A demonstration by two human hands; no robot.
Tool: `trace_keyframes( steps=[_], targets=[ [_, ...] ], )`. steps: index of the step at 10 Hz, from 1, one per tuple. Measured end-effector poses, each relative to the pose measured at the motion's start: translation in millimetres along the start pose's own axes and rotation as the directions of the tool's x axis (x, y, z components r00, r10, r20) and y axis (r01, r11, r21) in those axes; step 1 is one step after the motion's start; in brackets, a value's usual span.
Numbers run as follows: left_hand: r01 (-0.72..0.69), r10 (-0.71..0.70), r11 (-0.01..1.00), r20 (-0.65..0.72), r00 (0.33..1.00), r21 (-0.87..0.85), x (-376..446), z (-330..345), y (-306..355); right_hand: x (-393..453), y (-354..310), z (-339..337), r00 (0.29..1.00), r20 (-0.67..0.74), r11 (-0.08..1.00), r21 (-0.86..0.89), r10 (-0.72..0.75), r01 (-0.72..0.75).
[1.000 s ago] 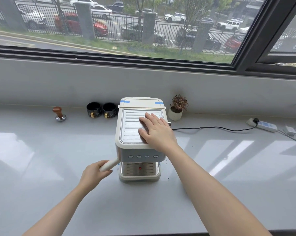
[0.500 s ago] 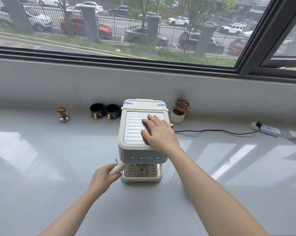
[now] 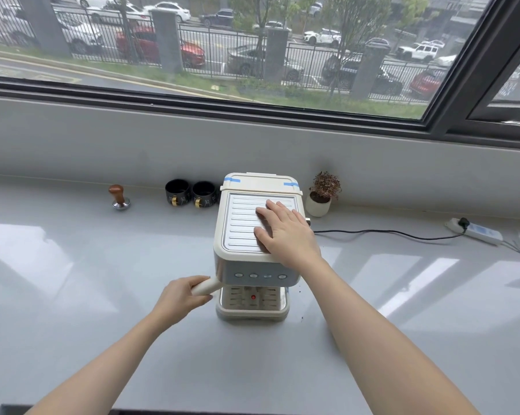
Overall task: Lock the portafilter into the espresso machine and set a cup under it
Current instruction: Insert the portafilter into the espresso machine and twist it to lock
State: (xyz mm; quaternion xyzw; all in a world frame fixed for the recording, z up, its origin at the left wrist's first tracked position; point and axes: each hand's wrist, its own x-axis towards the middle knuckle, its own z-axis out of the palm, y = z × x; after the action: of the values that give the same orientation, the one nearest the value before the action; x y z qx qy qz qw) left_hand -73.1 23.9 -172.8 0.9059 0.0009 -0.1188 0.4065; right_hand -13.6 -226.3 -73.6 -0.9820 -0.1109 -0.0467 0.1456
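Note:
A cream espresso machine (image 3: 241, 229) stands in the middle of the grey counter (image 3: 73, 280). My right hand (image 3: 285, 232) lies flat on its ribbed top plate, fingers spread. My left hand (image 3: 181, 298) grips the cream handle of the portafilter (image 3: 206, 286), which sticks out to the left from under the machine's front; the basket end is hidden beneath the machine. The drip tray (image 3: 252, 310) below holds no cup. Two black cups (image 3: 177, 192) (image 3: 204, 194) stand side by side behind and left of the machine.
A wooden-handled tamper (image 3: 119, 198) stands far left near the wall. A small potted plant (image 3: 321, 194) sits right of the machine. A black cord (image 3: 387, 233) runs right to a power strip (image 3: 477, 230). A window spans the back wall.
My left hand has swung the portafilter handle rightward, closer to the machine's front. My right hand has stayed flat on the top. The camera has shifted slightly.

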Motion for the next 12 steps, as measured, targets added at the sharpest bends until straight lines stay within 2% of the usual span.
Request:
trace_keyframes(
  steps=[2, 3, 4, 5, 6, 7, 9, 10, 11, 12],
  targets=[
    [0.043, -0.051, 0.994, -0.073, 0.996, -0.105, -24.6, 27.1, 6.2, -0.5, -1.9, -0.8, 1.0, -0.007, 1.0, 0.006, 0.005, -0.004],
    [0.083, -0.105, 0.987, -0.161, 0.981, -0.137, -44.0, 58.5, 19.9, -0.5, -2.0, -0.1, 1.0, -0.016, 1.0, 0.008, 0.008, -0.008],
    [0.171, -0.199, 0.972, -0.184, 0.962, -0.159, -58.2, 90.2, 36.2, -0.2, -0.9, 0.2, 1.0, -0.02, 1.0, 0.008, 0.017, -0.017],
    [0.235, -0.258, 0.95, -0.094, 0.961, -0.205, -54.6, 89.3, 40.0, -0.2, -1.5, 0.4, 1.0, -0.02, 1.0, 0.005, 0.019, -0.019],
    [0.274, -0.24, 0.913, 0.144, 0.96, -0.304, -44.6, 71.9, 41.1, -0.2, -1.6, 0.9, 1.0, -0.023, 1.0, 0.003, 0.018, -0.018],
    [0.313, -0.219, 0.881, 0.281, 0.934, -0.355, -37.6, 61.2, 43.7, -0.5, -1.8, 1.2, 1.0, -0.021, 1.0, -0.001, 0.019, -0.019],
    [0.363, -0.253, 0.796, 0.278, 0.927, -0.484, -35.2, 68.1, 45.8, -2.9, -4.3, -1.4, 1.0, -0.019, 1.0, 0.001, 0.017, -0.017],
    [0.357, -0.251, 0.777, 0.266, 0.931, -0.518, -36.0, 71.3, 44.1, -4.5, -4.9, -2.1, 0.995, -0.051, 0.997, 0.028, 0.08, -0.079],
    [0.348, -0.251, 0.772, 0.248, 0.936, -0.532, -35.9, 73.5, 43.0, -4.3, -3.4, -2.2, 0.963, -0.106, 0.965, 0.114, 0.248, -0.236],
    [0.338, -0.259, 0.771, 0.22, 0.941, -0.54, -35.2, 76.6, 41.4, -3.5, 1.3, -3.8, 0.949, -0.009, 0.927, 0.216, 0.316, -0.307]
  ],
)
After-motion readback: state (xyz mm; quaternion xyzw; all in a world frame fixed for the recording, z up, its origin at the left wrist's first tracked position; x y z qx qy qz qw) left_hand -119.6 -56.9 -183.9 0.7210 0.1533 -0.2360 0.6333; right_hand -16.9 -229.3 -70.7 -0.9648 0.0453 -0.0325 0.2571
